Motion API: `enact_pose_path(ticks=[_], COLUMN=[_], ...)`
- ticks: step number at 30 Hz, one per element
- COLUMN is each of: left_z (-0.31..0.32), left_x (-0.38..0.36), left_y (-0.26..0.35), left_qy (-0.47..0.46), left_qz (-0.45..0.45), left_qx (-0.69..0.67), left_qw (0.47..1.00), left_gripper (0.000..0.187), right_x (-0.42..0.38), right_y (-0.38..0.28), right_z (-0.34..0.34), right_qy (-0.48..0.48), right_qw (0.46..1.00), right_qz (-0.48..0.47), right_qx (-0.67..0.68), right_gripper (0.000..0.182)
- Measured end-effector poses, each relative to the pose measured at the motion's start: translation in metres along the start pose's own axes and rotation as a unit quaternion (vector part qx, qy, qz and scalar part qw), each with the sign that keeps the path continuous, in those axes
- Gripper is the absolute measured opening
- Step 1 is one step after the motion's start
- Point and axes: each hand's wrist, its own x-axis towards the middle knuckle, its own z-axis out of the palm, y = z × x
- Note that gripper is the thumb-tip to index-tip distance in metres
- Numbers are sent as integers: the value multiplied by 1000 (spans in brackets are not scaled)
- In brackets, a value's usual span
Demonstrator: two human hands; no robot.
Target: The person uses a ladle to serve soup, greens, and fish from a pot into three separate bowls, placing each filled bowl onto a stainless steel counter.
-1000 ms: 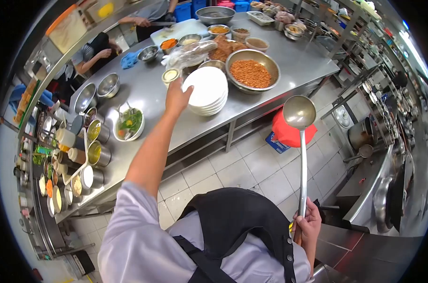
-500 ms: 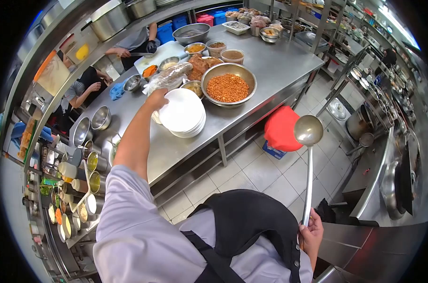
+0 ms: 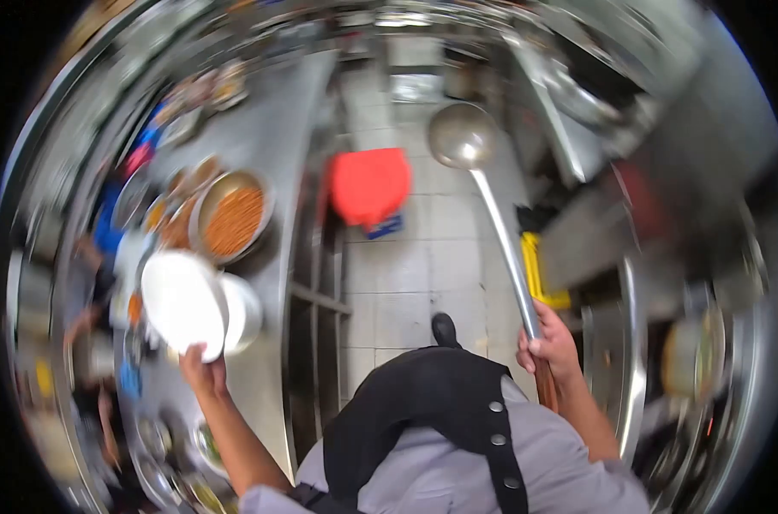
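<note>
My left hand (image 3: 204,368) grips the lower edge of a white plate (image 3: 183,300), which is tilted up above the steel counter. Behind it, more white plates (image 3: 242,313) stand stacked on the counter. A steel bowl of orange-brown beans (image 3: 235,221) sits just beyond the plates. In my right hand (image 3: 550,343) is the handle of a long steel ladle (image 3: 463,137), its round bowl held up over the floor, with nothing visible in it. The picture is blurred by motion.
A red-covered container (image 3: 370,185) stands on the tiled floor (image 3: 406,265) beside the counter (image 3: 273,103). A yellow object (image 3: 539,272) is near the right-hand steel units. Blurred arms of other people (image 3: 85,325) show at the far left.
The view has swung right, along the aisle. My left hand has lifted a plate off the stack. The ladle is still in my right hand, now leaning left.
</note>
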Motion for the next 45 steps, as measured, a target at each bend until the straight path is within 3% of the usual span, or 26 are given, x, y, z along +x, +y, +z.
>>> enact_pose_path(ticks=[2, 5, 7, 8, 11, 13, 14, 16, 18, 20, 24, 27, 30, 45], left_z=[30, -1, 10, 21, 133, 185, 207, 249, 290, 326, 392, 429, 450, 545], left_x=[-12, -1, -10, -26, -102, -146, -164, -199, -238, -276, -351, -403, -432, -455], left_y=[-24, -110, -177, -206, -207, -213, -220, -235, -252, -268, -290, -298, -309, -368], left_qy=[-55, -170, -269, -313, -345, -355, -370, -396, -427, -451, -483, -483, -484, -508], left_qz=[-70, -207, -249, -208, -317, -365, -385, -408, -453, -458, -450, -453, -458, -475], left_qx=[-23, -38, 3, 49, 58, 69, 65, 64, 13, 4, -12, -20, -11, 49], left_qw=[996, 963, 930, 926, 882, 858, 843, 820, 782, 766, 751, 749, 746, 717], left_gripper=[56, 51, 49, 51, 54, 56, 59, 62, 64, 67, 62, 52, 52, 62], right_x=[-32, -99, -149, -174, -257, -300, -319, -357, -387, -423, -480, -495, -506, -453], right_y=[-8, -9, -3, 0, 1, -2, -8, -23, -49, -77, -141, -195, -226, -272], right_z=[6, 9, 8, 7, 3, 8, 4, -11, -34, -65, -135, -159, -190, -227], right_qy=[-15, 64, 130, 156, 260, 357, 368, 504, 610, 657, 664, 618, 577, 511], right_qw=[996, 987, 983, 982, 950, 898, 891, 821, 745, 682, 678, 650, 658, 616], right_qz=[15, -1, -44, -50, -154, -250, -260, -262, -216, -128, -56, 102, 155, 310], right_qx=[90, 149, 123, 98, 80, 58, 61, -55, -163, -295, -311, -430, -459, -513], right_gripper=[72, 67, 68, 68, 70, 71, 71, 70, 70, 66, 60, 57, 62, 51])
